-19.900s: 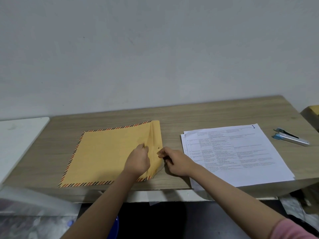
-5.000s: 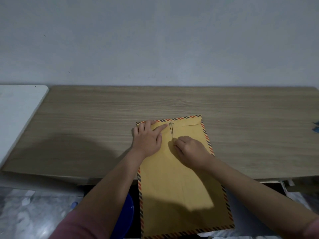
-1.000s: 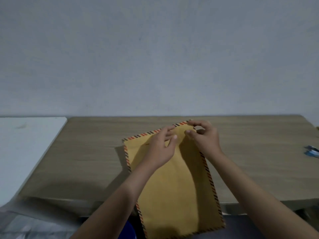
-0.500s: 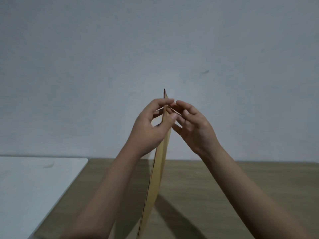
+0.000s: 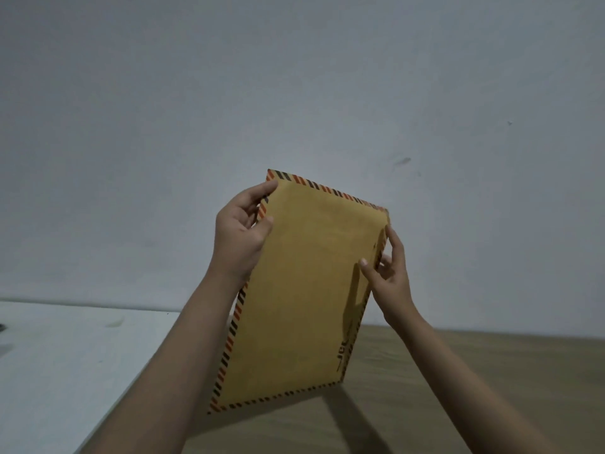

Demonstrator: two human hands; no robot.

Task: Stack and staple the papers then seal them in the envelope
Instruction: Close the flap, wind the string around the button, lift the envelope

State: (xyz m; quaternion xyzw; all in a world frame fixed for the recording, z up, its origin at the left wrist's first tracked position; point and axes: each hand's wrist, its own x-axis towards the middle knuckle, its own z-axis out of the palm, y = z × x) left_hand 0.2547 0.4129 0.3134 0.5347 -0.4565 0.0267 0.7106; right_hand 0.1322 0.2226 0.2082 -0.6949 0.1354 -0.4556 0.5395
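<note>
holding a brown envelope (image 5: 304,290) up in the air above the wooden desk (image 5: 474,388), the person grips it by both long edges, its broad face turned toward the camera and tilted so the top leans to the right. the left hand (image 5: 240,235) pinches the upper left edge, thumb on the near face and fingers curled behind the striped border. the right hand (image 5: 391,273) pinches the right edge lower down, thumb tip pressed on the near face, the other fingers wrapped around the back. red and dark stripes run along the top, left and bottom edges. the bottom corner hangs clear of the desk, casting a shadow on it. a white surface (image 5: 65,355) adjoins the desk on the left, and a pale wall (image 5: 294,77) fills the background.
</note>
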